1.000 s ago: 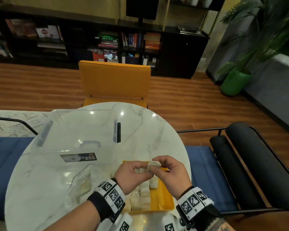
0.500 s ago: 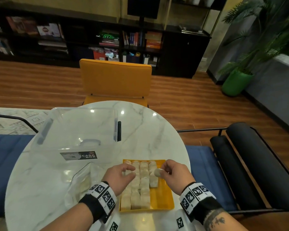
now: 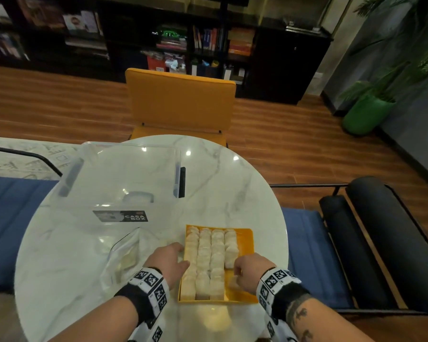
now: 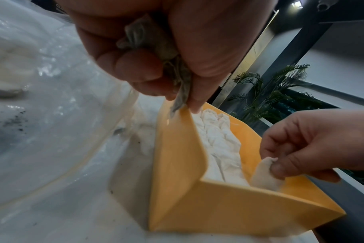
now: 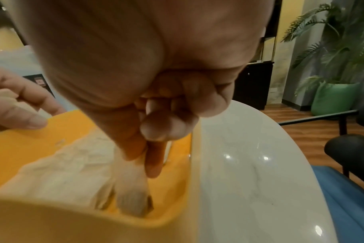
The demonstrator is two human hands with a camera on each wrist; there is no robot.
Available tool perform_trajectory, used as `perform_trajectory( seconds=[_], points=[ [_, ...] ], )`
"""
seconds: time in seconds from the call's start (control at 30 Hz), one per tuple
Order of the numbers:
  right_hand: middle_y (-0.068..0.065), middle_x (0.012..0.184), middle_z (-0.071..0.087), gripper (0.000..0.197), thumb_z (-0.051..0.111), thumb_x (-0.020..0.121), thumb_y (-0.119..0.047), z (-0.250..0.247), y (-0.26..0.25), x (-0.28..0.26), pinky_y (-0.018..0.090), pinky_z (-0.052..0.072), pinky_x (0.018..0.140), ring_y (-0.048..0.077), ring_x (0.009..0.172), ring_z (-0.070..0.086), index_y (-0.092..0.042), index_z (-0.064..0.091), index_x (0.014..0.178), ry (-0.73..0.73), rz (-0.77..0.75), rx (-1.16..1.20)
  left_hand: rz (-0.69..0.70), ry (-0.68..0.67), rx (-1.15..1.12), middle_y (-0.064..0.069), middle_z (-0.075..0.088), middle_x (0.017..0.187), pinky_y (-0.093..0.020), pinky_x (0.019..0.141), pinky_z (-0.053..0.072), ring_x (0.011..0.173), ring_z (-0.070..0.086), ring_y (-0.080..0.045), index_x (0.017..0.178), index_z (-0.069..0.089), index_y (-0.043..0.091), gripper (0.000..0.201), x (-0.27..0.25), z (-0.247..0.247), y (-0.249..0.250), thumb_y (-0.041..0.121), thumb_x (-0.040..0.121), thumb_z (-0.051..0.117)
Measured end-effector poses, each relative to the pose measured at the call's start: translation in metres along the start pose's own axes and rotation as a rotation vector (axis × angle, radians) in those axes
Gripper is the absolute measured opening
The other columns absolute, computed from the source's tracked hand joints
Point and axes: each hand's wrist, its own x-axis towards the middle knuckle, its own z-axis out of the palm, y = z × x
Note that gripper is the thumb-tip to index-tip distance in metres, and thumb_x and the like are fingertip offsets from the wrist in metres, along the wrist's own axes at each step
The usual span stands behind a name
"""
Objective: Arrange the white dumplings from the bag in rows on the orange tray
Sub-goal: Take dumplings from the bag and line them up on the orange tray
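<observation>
The orange tray (image 3: 245,240) lies on the marble table, with white dumplings (image 3: 210,257) packed in rows over its left and middle. My right hand (image 3: 245,270) pinches one dumpling (image 4: 264,172) and holds it low in the tray's near right part, beside the last row. My left hand (image 3: 169,261) is at the tray's left rim (image 4: 177,164). Its thumb and fingers are curled round a pale crumpled piece (image 4: 156,42) that looks like another dumpling. Left of the tray lies the clear plastic bag (image 3: 124,257), with more dumplings faintly visible inside.
A clear plastic storage box (image 3: 119,183) with a dark label stands on the table behind the bag. An orange chair (image 3: 181,99) is at the table's far side. A black padded chair (image 3: 381,243) stands to the right. The table's edge runs close to the tray's right side.
Both hands came down from above the tray. The right hand carried its dumpling to the tray's near right part, and the left hand moved to the tray's left rim.
</observation>
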Motion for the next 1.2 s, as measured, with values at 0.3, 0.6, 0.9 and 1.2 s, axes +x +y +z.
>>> perform_trajectory(
  seconds=[0.3,0.6,0.9,1.2],
  points=[
    [-0.001,0.109,0.067,0.017,0.062,0.091,-0.022,-0.009,-0.001,0.028,0.030,0.052,0.084,0.021,0.097,0.065,-0.027,0.071,0.104,0.108,0.097,-0.014,0.015,0.000,-0.020,0.001,0.062,0.130,-0.027,0.094,0.049,0.115,0.059,-0.016,0.136,0.050,0.029,0.050,0.000,-0.001,-0.002,0.042,0.089,0.059],
    [-0.001,0.107,0.068,0.016,0.066,0.088,-0.025,-0.013,-0.003,0.040,0.032,0.054,0.084,0.021,0.096,0.065,-0.027,0.072,0.102,0.137,0.145,0.056,0.023,0.006,-0.021,0.002,0.062,0.129,-0.027,0.094,0.049,0.115,0.059,-0.016,0.135,0.050,0.030,0.049,0.000,0.000,-0.004,0.043,0.089,0.059],
    [-0.001,0.105,0.067,0.020,0.061,0.089,-0.021,-0.013,-0.004,0.043,0.029,0.050,0.078,0.019,0.088,0.061,-0.027,0.067,0.107,0.164,0.135,0.040,0.012,0.016,-0.059,0.004,0.063,0.126,-0.028,0.092,0.051,0.110,0.060,-0.014,0.130,0.054,0.032,0.046,0.001,0.003,-0.007,0.046,0.087,0.061],
    [-0.013,0.096,0.066,0.015,0.064,0.091,-0.041,-0.022,-0.020,0.008,0.022,0.047,0.082,0.009,0.092,0.061,-0.030,0.068,0.099,0.353,-0.047,0.458,0.051,0.128,-0.446,0.012,0.064,0.091,-0.027,0.066,0.048,0.071,0.061,-0.010,0.082,0.059,0.029,0.018,-0.005,-0.007,0.004,0.045,0.088,0.063]
  ],
)
